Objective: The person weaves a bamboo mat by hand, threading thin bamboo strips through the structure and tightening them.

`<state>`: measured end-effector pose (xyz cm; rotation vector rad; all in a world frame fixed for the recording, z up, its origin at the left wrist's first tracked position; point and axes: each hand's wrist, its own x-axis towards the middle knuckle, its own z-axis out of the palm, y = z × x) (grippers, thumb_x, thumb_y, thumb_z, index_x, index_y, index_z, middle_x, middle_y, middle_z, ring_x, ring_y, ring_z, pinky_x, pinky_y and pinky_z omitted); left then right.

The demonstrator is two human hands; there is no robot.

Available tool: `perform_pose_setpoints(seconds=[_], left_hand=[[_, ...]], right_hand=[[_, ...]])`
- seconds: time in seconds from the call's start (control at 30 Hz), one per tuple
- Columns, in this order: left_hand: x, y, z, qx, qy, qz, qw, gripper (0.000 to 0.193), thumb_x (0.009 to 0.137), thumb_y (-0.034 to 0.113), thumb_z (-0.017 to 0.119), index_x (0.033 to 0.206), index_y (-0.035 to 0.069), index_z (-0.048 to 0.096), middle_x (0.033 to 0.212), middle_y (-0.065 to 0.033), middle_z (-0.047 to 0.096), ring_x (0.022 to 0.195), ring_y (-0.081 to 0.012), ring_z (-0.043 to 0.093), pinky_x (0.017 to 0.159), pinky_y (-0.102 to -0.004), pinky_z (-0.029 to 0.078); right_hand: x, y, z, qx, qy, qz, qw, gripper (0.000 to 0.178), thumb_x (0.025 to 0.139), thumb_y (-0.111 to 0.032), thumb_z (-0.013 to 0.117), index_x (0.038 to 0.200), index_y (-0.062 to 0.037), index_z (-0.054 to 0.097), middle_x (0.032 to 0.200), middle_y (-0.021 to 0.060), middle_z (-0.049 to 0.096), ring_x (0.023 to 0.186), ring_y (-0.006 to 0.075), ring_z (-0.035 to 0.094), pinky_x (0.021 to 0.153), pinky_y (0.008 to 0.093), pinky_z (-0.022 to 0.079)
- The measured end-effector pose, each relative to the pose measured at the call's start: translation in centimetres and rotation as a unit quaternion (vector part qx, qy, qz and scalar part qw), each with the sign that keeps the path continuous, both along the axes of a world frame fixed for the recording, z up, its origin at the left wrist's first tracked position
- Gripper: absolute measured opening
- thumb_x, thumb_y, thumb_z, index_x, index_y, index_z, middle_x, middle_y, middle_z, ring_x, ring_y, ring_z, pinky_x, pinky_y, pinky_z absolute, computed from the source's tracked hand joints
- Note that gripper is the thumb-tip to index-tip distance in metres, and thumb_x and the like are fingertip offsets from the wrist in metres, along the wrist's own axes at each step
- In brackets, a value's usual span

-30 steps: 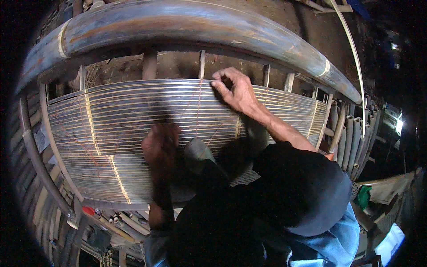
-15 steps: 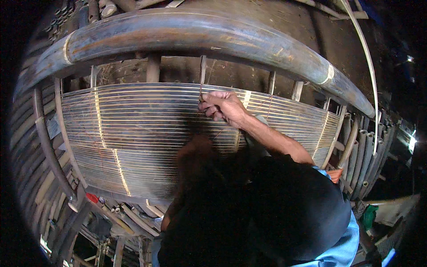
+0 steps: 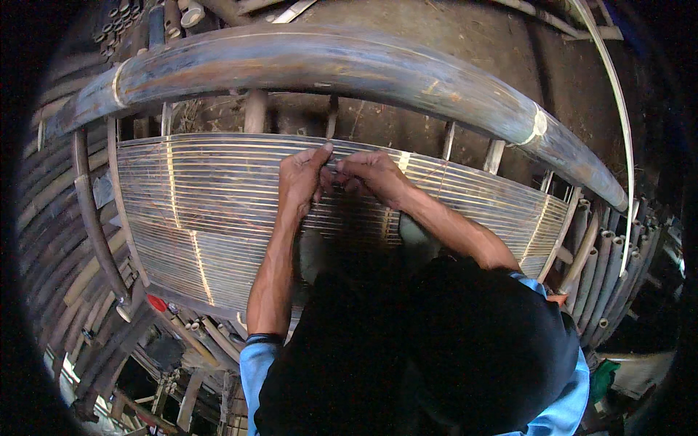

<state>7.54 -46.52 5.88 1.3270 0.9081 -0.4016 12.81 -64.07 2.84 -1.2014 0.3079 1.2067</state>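
Slatted panel [image 3: 225, 167]: lies beneath both hands, extending to either side. Left hand [image 3: 302, 174] and right hand [image 3: 369, 174]: fingers curled, near its far edge; whether they grip anything cannot be told. Slats probably light, springy; support at the pale cross-band [image 3: 171, 178], left of the left hand.

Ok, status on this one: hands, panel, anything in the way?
Left hand and right hand close together; anything pinched, unclear. Slatted panel beneath both, toward its far edge. Dark silhouette hides panel's near middle.
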Motion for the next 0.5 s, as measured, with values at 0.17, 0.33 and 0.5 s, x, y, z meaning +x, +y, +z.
perform_pose_setpoints(seconds=[0.17,0.33,0.5], left_hand=[[0.3,-0.5,-1.5,-0.078,-0.036,0.027,0.996,0.027,0.099,0.025,0.064,0.084,0.003,0.064,0.056,-0.0047,0.06,0.038,-0.0118,0.049,0.033,-0.0252,0.029],[-0.7,-0.5,-2.4,-0.019,-0.092,0.001,0.996,0.025,0.102,0.022,0.058,0.082,0.007,0.057,0.054,-0.0017,0.053,0.039,-0.0105,0.043,0.037,-0.0256,0.029],[-1.0,0.2,-3.2,-0.132,-0.132,0.027,0.982,0.02,0.102,0.017,0.057,0.086,0.006,0.056,0.062,0.0012,0.046,0.051,-0.0104,0.045,0.047,-0.0266,0.035]], right_hand=[[0.1,-0.5,-0.1,-0.009,-0.01,0.073,0.997,0.022,0.095,-0.027,0.069,0.091,-0.0053,0.073,0.085,0.0024,0.073,0.073,0.0093,0.065,0.062,0.0253,0.05],[0.5,-1.2,0.7,-0.019,-0.113,0.106,0.988,0.018,0.095,-0.023,0.068,0.094,-0.0058,0.073,0.086,0.0033,0.073,0.071,0.0085,0.064,0.06,0.0245,0.049],[1.0,-1.1,1.4,-0.029,-0.121,0.078,0.989,0.015,0.097,-0.019,0.064,0.095,-0.0047,0.07,0.09,0.0049,0.074,0.069,0.0085,0.064,0.057,0.0242,0.049]])
